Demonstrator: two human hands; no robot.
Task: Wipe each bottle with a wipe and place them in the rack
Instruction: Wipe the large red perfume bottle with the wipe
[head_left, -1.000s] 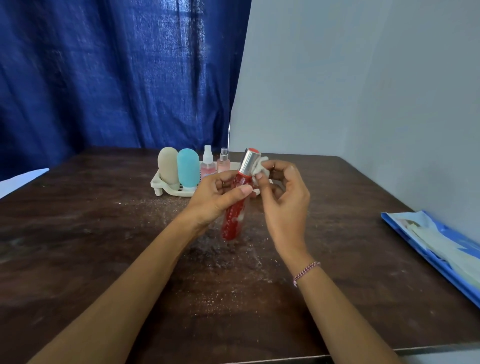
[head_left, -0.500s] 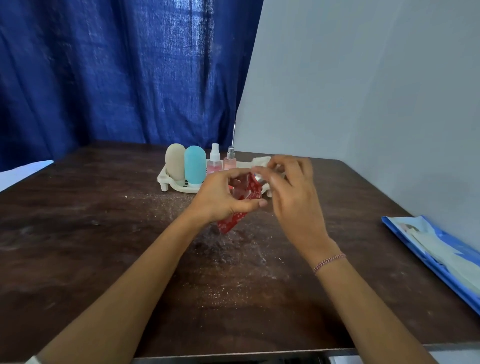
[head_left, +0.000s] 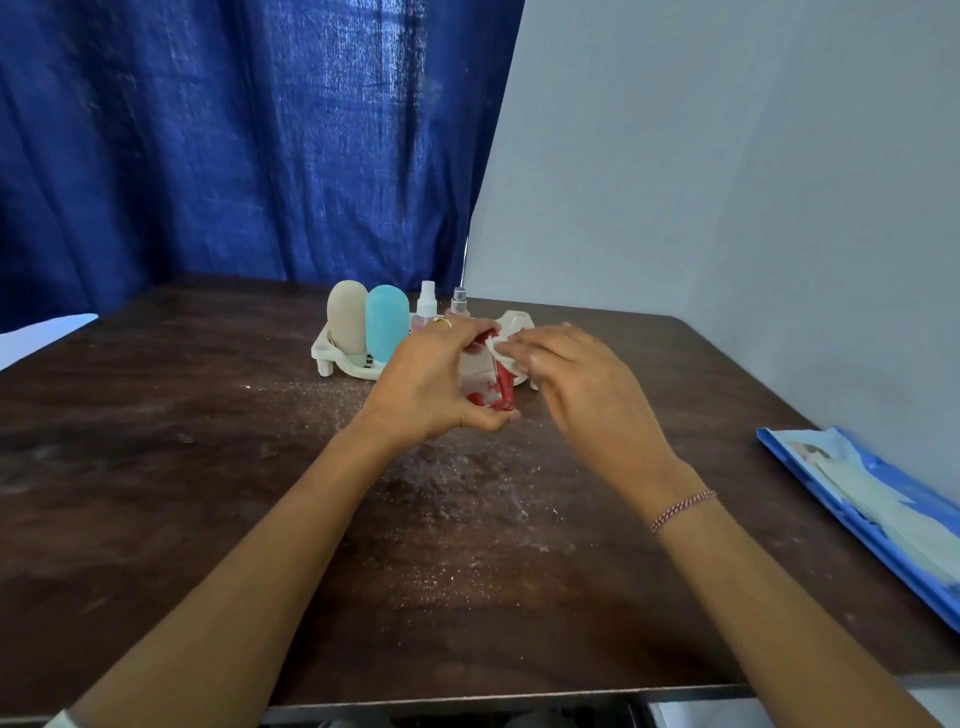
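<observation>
1. Two risks, probably: dropping the red bottle if rubbed too hard with the wipe; knocking the rack just behind it, centre of frame.
2. Left hand: curled around the red bottle, above the table; not yet in the rack.
3. Right hand: fingers slightly bent, pinching the wipe against the bottle.

A dark blue fabric curtain hangs in folds behind the far left edge of the dark brown wooden tabletop, lit brighter near its top. A plain pale grey wall runs along the tabletop's right edge.
</observation>
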